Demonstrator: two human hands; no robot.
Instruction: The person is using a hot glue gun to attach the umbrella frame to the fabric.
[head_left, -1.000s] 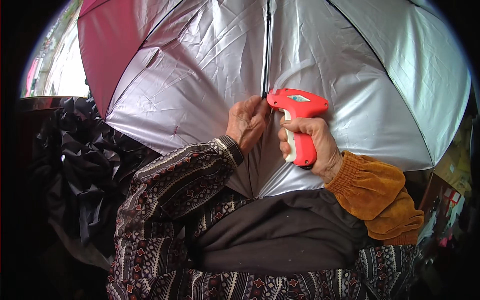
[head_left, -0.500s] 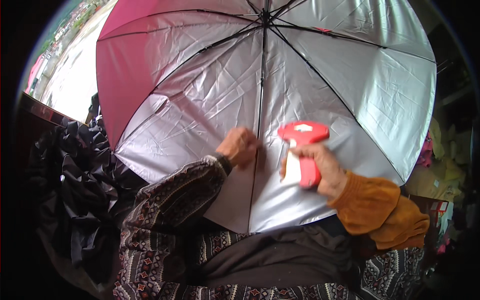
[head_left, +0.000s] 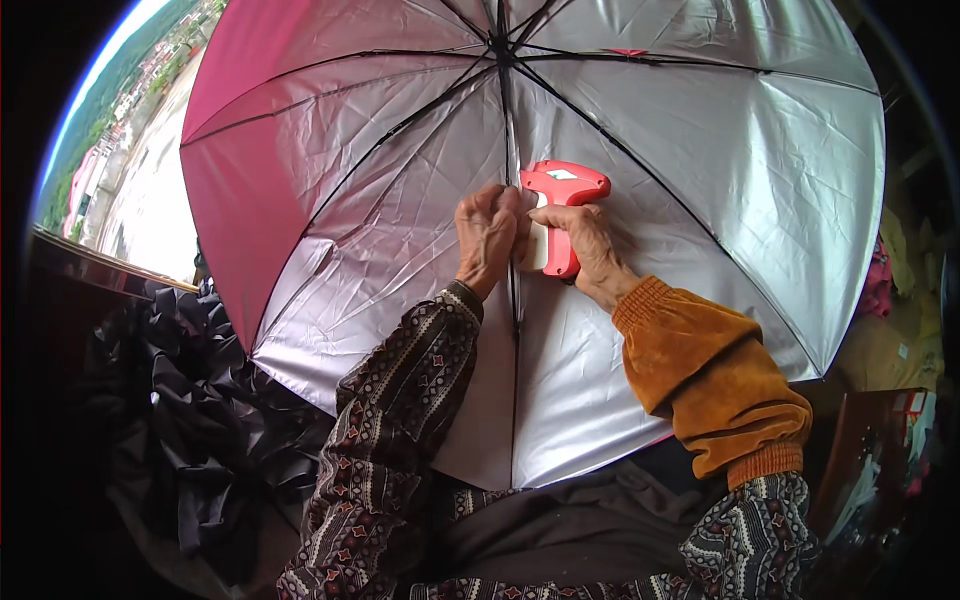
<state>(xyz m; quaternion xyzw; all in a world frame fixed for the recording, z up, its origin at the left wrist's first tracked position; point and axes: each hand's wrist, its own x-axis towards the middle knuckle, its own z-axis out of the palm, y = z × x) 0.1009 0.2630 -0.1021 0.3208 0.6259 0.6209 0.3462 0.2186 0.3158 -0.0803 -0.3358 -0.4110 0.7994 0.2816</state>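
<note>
An open umbrella [head_left: 400,230] spreads before me, its silvery inner side facing me, tinted pink at the left. My right hand [head_left: 587,245] is wrapped round a red and white tagging gun [head_left: 567,185], whose nose end points at a dark rib [head_left: 515,350] running down the middle. At that same rib, my left hand [head_left: 485,235] is closed, its fingertips pinching at the rib and the cloth beside it. The two hands nearly meet there, so the exact spot between the fingers and the gun's tip is hidden.
Dark crumpled cloth [head_left: 200,400] is heaped at the left. The ribs meet at a black hub [head_left: 502,48] near the top. A brown box-like piece [head_left: 860,450] stands at the right, with pink cloth [head_left: 878,285] above it. Daylight and hills show at the upper left.
Both hands have moved up along the middle rib. The tagging gun has come left, close against my left hand. The umbrella has shifted slightly downward in view.
</note>
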